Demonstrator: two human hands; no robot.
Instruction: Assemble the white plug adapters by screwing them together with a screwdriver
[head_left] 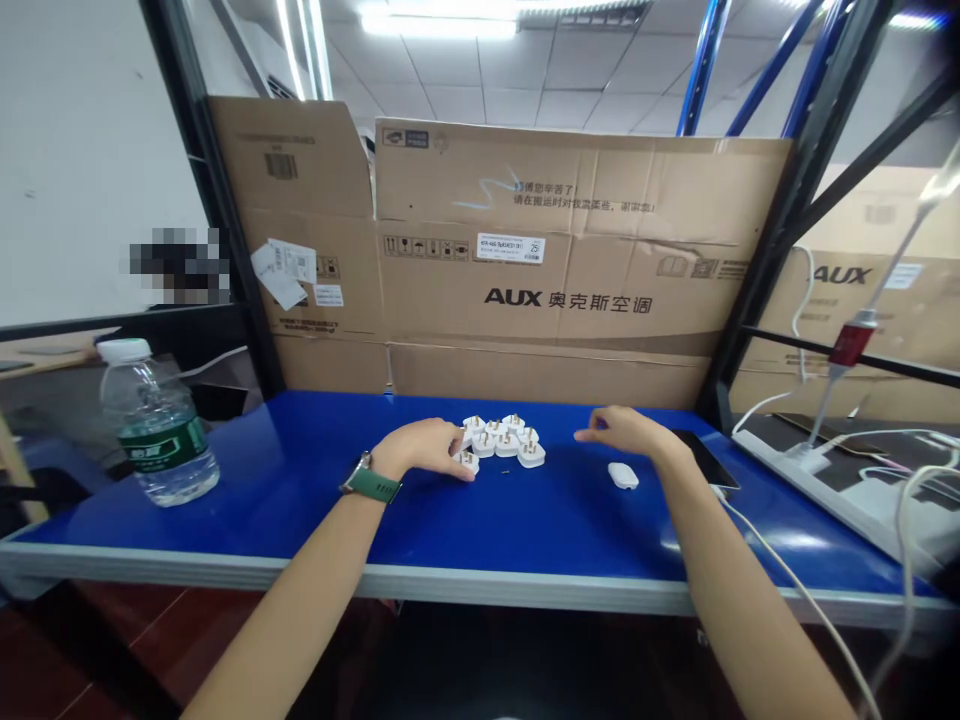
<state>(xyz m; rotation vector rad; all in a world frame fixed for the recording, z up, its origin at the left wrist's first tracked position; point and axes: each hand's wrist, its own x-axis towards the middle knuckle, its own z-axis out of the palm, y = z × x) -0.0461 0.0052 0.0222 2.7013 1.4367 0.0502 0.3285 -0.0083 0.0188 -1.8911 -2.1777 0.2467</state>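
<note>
Several white plug adapters (504, 440) with metal pins lie clustered at the middle of the blue table (300, 500). My left hand (427, 447), with a green-strapped watch on the wrist, rests at the cluster's left edge, its fingers closed round one white adapter (469, 461). My right hand (622, 430) hovers to the right of the cluster with fingertips pinched together; whatever is in them is too small to make out. A single white plug piece (622, 475) lies on the table just under that hand.
A water bottle (156, 423) stands at the table's left. Cardboard boxes (540, 270) form a wall behind. A dark phone (705, 458) with a white cable lies at the right, beside a white power strip (832, 490). Black shelf posts flank the table.
</note>
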